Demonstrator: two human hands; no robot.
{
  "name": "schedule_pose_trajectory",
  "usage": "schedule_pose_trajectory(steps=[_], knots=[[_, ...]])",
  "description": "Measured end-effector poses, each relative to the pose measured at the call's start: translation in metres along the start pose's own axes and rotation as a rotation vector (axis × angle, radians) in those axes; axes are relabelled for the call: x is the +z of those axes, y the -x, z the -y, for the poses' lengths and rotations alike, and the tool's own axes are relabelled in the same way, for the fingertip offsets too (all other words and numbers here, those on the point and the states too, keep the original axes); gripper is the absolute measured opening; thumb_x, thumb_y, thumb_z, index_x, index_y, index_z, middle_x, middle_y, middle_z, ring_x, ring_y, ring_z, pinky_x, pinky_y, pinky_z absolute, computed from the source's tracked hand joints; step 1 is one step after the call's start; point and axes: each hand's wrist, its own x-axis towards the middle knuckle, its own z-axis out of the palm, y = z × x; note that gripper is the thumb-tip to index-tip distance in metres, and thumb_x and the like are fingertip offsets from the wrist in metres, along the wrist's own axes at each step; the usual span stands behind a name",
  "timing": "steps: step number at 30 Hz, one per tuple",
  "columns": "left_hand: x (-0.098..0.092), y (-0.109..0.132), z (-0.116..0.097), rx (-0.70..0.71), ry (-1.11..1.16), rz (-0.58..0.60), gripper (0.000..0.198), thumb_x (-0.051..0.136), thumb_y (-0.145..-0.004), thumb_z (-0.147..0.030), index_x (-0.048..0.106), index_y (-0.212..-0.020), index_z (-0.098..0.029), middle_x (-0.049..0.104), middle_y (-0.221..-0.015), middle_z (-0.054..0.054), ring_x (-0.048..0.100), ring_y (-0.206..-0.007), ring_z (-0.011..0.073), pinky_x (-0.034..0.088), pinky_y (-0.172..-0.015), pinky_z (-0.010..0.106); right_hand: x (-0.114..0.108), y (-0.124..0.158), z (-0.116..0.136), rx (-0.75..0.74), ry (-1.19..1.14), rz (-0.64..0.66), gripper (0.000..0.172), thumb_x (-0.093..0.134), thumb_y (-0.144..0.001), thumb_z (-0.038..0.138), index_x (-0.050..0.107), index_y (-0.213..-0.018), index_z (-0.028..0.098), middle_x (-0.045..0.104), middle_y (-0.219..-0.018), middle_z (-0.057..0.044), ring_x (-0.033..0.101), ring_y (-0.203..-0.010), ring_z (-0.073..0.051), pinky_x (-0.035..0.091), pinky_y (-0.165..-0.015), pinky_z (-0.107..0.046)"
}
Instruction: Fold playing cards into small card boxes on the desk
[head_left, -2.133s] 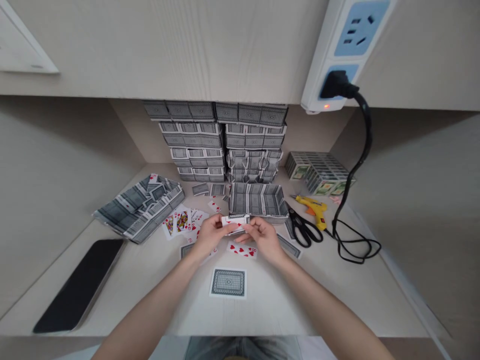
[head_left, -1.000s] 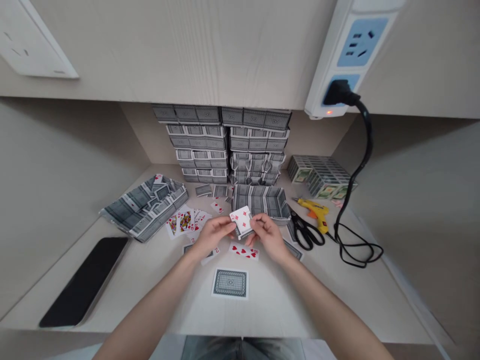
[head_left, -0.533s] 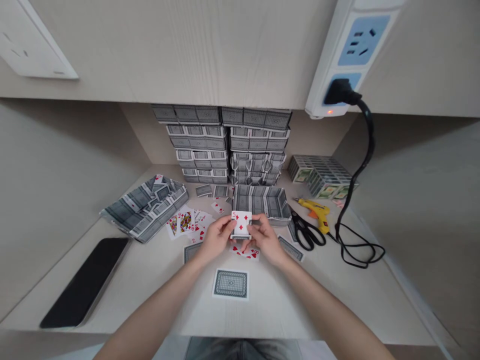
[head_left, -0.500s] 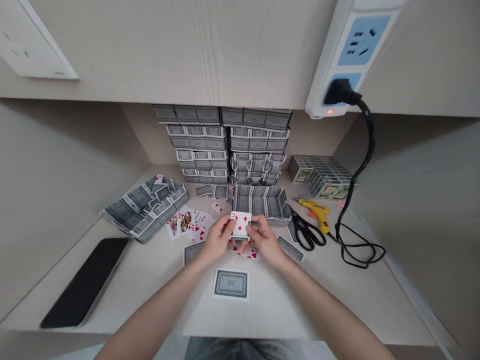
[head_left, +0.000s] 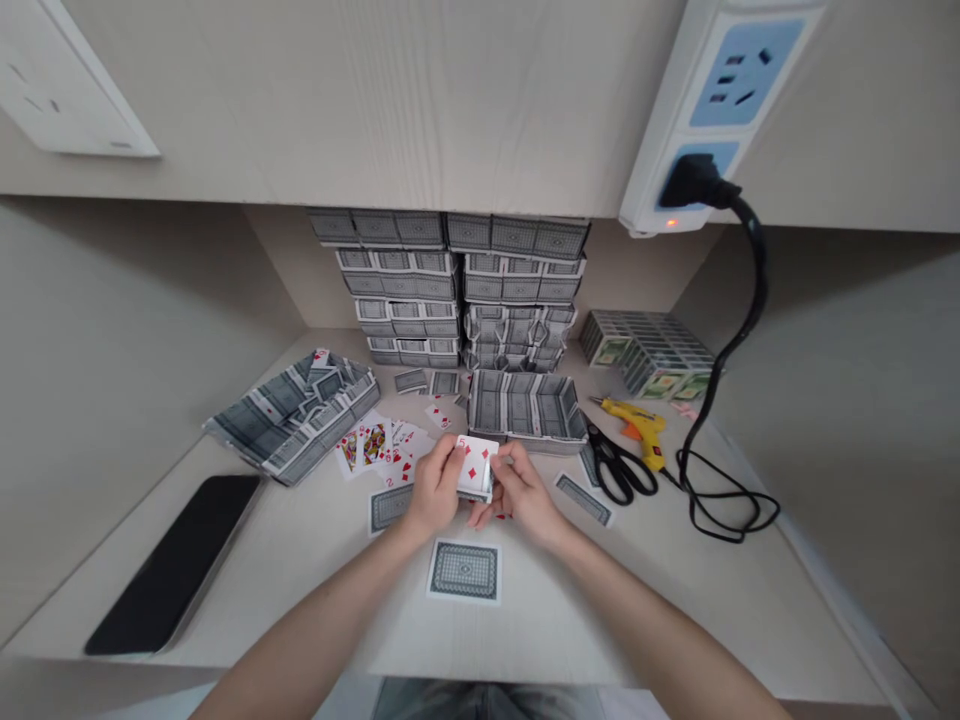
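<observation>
A five of diamonds playing card (head_left: 475,464) faces up between my hands, with the edge of something card-like under it. My left hand (head_left: 437,484) grips its left side, thumb on the face. My right hand (head_left: 519,490) pinches the card's right edge, its lower fingers stretched out beneath. Nearest below on the table lies a face-down playing card (head_left: 464,571). Another face-down card (head_left: 388,508) is partly behind my left wrist, and one more (head_left: 584,498) lies right of my right hand. Just beyond my hands stands an open box made of cards (head_left: 525,405).
Scissors (head_left: 619,466), a yellow glue gun (head_left: 637,432) and its black cable lie at the right. Left are a tilted card box (head_left: 322,435), face-up cards (head_left: 373,444) and a black phone (head_left: 176,560). Stacked card boxes (head_left: 401,290) stand at the back; a power strip (head_left: 720,110) hangs above.
The five of diamonds has tilted and come slightly lower and nearer to me. My right hand's grip has shifted along its right edge. The red-suited card beneath is now mostly hidden.
</observation>
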Motion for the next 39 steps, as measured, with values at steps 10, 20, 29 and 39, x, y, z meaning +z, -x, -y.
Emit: schedule_pose_trajectory(steps=[10,20,29,39], knots=[[0.001,-0.001,0.002,-0.042,0.124,0.038,0.023,0.04,-0.081,-0.037,0.05,-0.085,-0.018,0.05,-0.062,-0.003,0.042,-0.053,0.0102,0.034,-0.051,0.02,-0.001,0.0,0.0,-0.025,0.04,0.002,0.037,0.046,-0.076,0.053,0.027,-0.094,0.027,0.054,-0.05,0.011,0.058,-0.039,-0.014,0.047,-0.04,-0.025],[0.002,-0.003,0.005,-0.055,0.197,0.056,0.019,0.04,-0.081,-0.034,0.05,-0.083,-0.017,0.051,-0.063,-0.003,0.044,-0.054,0.0096,0.035,-0.05,0.02,0.0,0.001,0.0,-0.055,0.049,0.022,0.032,0.044,-0.079,0.05,0.027,-0.09,0.026,0.054,-0.047,0.01,0.058,-0.039,-0.015,0.048,-0.04,-0.026],[0.003,-0.002,0.015,-0.077,0.278,0.061,0.015,0.041,-0.079,-0.029,0.051,-0.081,-0.018,0.052,-0.061,-0.004,0.044,-0.048,0.0085,0.033,-0.047,0.02,0.0,0.001,-0.002,-0.067,0.018,0.043,0.028,0.043,-0.081,0.046,0.026,-0.09,0.026,0.054,-0.044,0.011,0.057,-0.036,-0.015,0.047,-0.037,-0.024],[0.006,0.0,0.012,-0.079,0.327,0.068,0.016,0.042,-0.077,-0.031,0.051,-0.077,-0.018,0.052,-0.055,-0.005,0.043,-0.043,0.0082,0.033,-0.041,0.019,-0.004,-0.002,-0.008,-0.106,0.022,0.042,0.022,0.042,-0.084,0.041,0.028,-0.089,0.026,0.056,-0.043,0.01,0.056,-0.034,-0.017,0.044,-0.033,-0.025]])
